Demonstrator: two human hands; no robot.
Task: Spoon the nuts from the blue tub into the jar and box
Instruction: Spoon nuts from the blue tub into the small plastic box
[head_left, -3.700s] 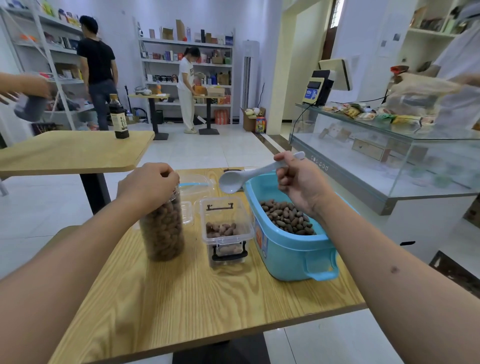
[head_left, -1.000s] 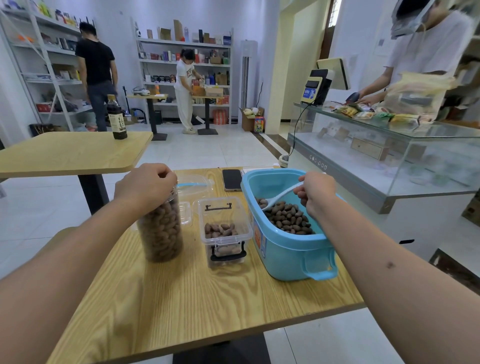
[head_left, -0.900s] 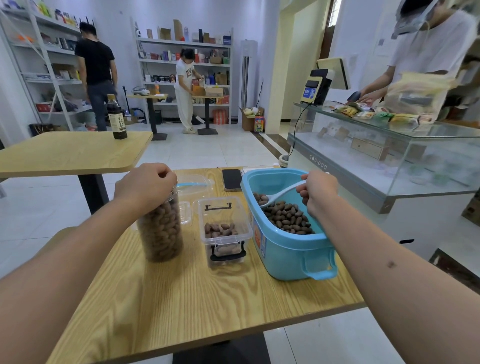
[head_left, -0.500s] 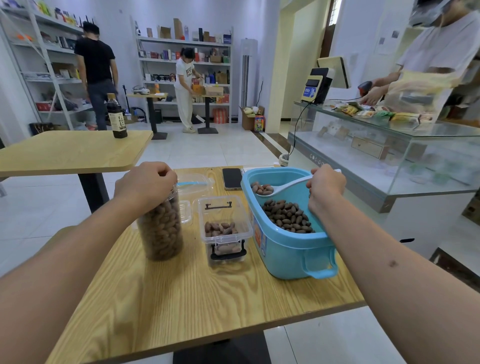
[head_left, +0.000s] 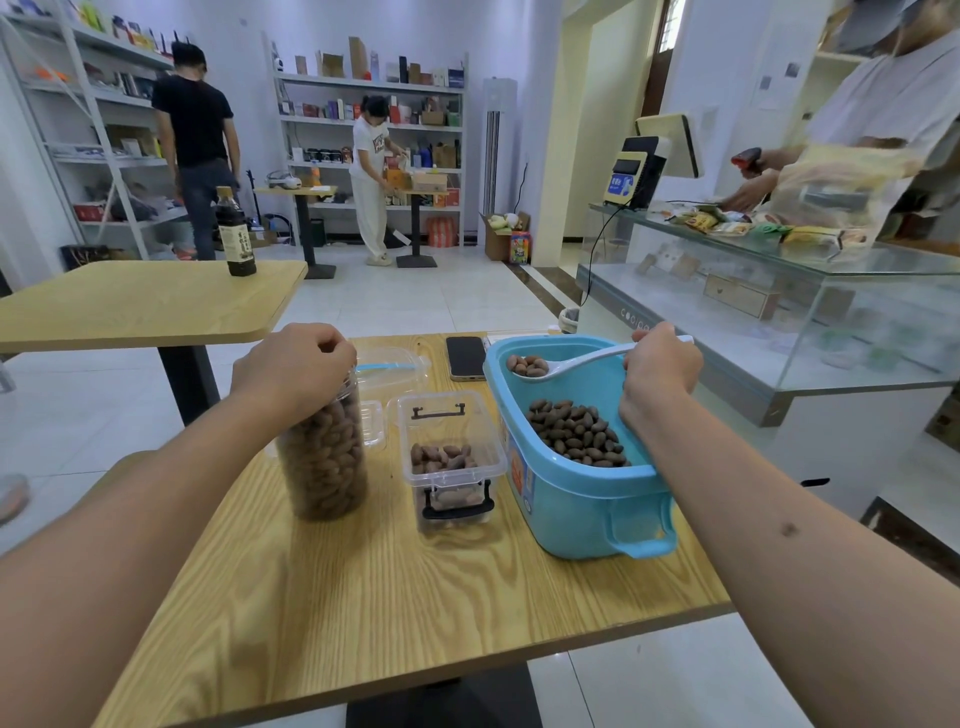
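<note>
- Centrally, a wooden table (head_left: 395, 587) is seen, on which a jar (head_left: 324, 457), a clear box (head_left: 451, 457) and a blue tub (head_left: 582, 499) stand in a row from left to right.
- The mouth of the jar is covered by the left hand (head_left: 293, 371), whose fingers are curled over the top; the rim is hidden, so whether a lid is on cannot be told.
- The jar is filled with nuts almost to the hand.
- A white spoon (head_left: 566, 365) is gripped at its handle by the right hand (head_left: 660, 371); it is held above the far end of the tub, with a few nuts in its bowl.
- A heap of nuts (head_left: 576, 434) lies in the tub, partly hidden by the right wrist.
- A shallow layer of nuts is seen in the open box, blurred through its wall.
- Clear lids (head_left: 389, 366) behind the jar are partly hidden by the left hand.
- A phone (head_left: 465, 357) lies beyond the box, just beside the tub.
</note>
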